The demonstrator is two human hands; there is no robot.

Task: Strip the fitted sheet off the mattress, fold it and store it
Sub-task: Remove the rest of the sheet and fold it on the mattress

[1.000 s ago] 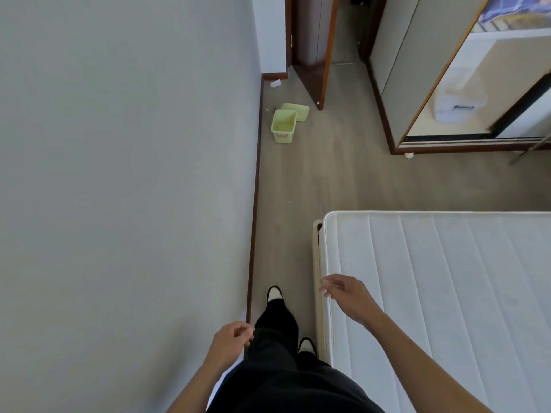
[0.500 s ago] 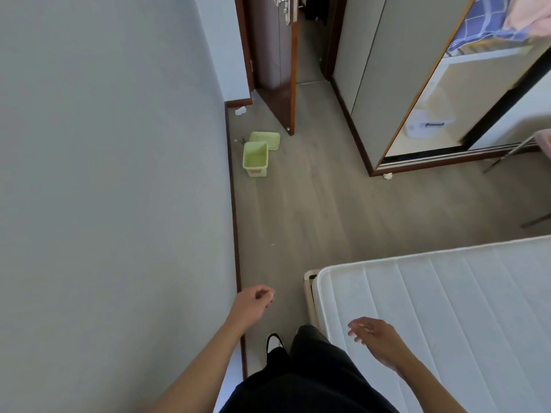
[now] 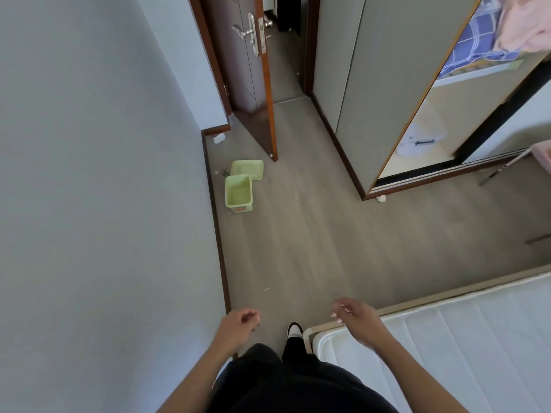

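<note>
Hands first: your left hand (image 3: 238,321) is hanging over the floor beside the wall with its fingers loosely curled, holding nothing, and your right hand (image 3: 356,317) is hovering above the corner of the mattress (image 3: 447,353) with its fingers relaxed and a little spread, also holding nothing. Between them one shoe (image 3: 294,329) is showing below your dark trousers. The mattress is lying bare and quilted on its pale bed frame (image 3: 417,299) at your lower right; you cannot tell where the fitted sheet is from this view. Further out, a green bin (image 3: 238,193) is standing on the grey floor (image 3: 313,234) near the skirting, with its lid (image 3: 247,169) lying flat just behind it. Beyond that a brown door (image 3: 253,70) is standing open, and to the right a wardrobe (image 3: 417,99) is showing folded checked and pink cloth on a shelf.
</note>
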